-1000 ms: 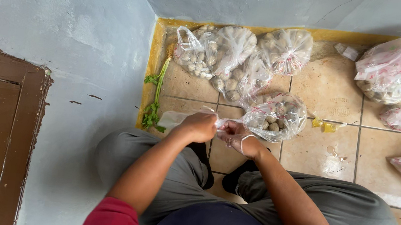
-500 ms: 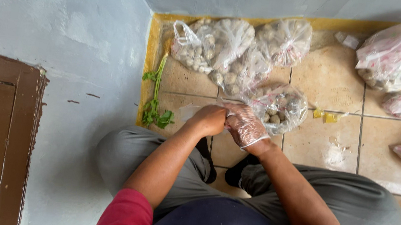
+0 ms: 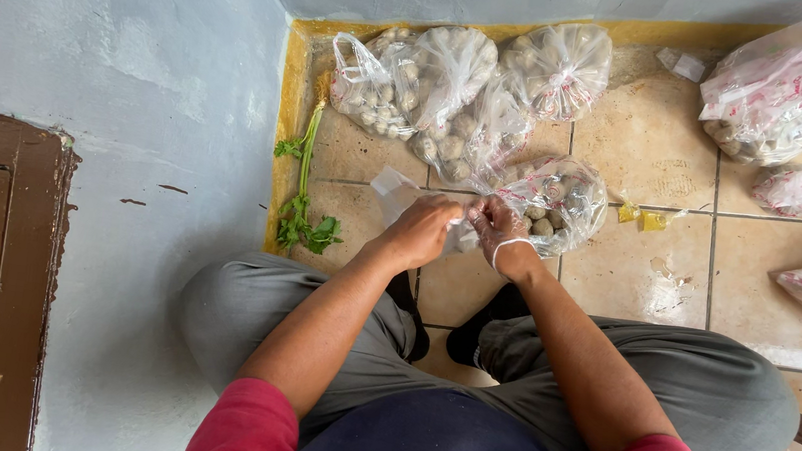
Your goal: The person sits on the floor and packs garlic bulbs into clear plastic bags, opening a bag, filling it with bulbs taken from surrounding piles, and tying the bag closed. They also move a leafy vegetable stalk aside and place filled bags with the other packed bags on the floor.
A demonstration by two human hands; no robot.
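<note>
Squatting over the tiled floor (image 3: pixel 637 273), the person works both hands at the neck of a clear bag (image 3: pixel 557 198) of small round pale lumps, which sits on a tile just ahead of the knees. The left hand (image 3: pixel 424 230) is curled, fingers pressed together around the gathered plastic; the right hand (image 3: pixel 499 229) pinches the same twisted neck from the other side, a thin pale band looped about its wrist. Which fingertips meet the plastic I cannot tell, since the knuckles hide them.

Behind it, four more filled bags (image 3: pixel 458 81) lean together against the yellow skirting (image 3: pixel 292 92), and a green sprig (image 3: pixel 304 194) lies along the wall. Other bags (image 3: pixel 788 93) rest well apart at the right.

The plastic looks thin and slack, so the likeliest trouble is the neck slipping from the pinch and the lumps rolling out over the floor. A hard tug could also tear the film where the contents press against it.
</note>
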